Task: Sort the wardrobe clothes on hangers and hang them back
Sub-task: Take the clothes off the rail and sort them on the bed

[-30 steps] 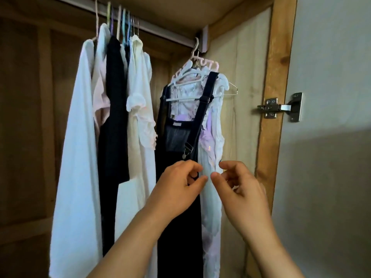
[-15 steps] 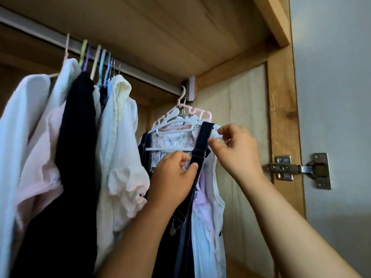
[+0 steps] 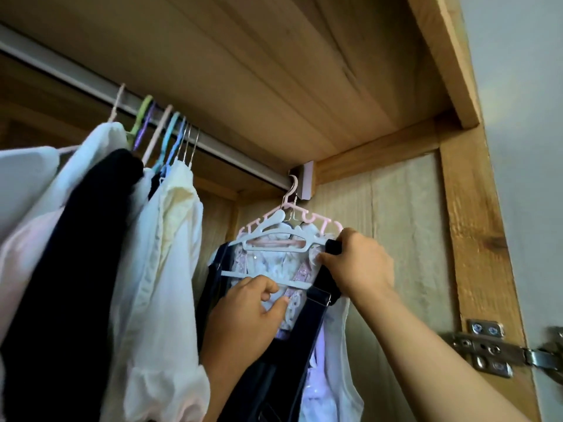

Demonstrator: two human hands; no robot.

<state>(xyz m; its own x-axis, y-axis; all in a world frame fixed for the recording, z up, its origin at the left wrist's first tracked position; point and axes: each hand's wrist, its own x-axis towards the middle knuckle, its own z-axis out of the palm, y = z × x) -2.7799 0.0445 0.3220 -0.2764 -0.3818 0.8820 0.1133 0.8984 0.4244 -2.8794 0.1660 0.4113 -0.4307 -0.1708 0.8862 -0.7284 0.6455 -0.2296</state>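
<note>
Pinching the dark strap (image 3: 330, 271) at the white hanger (image 3: 275, 239), right hand (image 3: 359, 263) has risen; left hand (image 3: 246, 312) now grips its crossbar.

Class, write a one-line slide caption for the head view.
Right hand grips a dark strap on a white hanger; left hand holds its bar.

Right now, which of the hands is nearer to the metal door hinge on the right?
The right hand. It grips the dark strap at the white hanger's end, up and left of the hinge. The left hand is farther left, pinching the lower bar.
</note>
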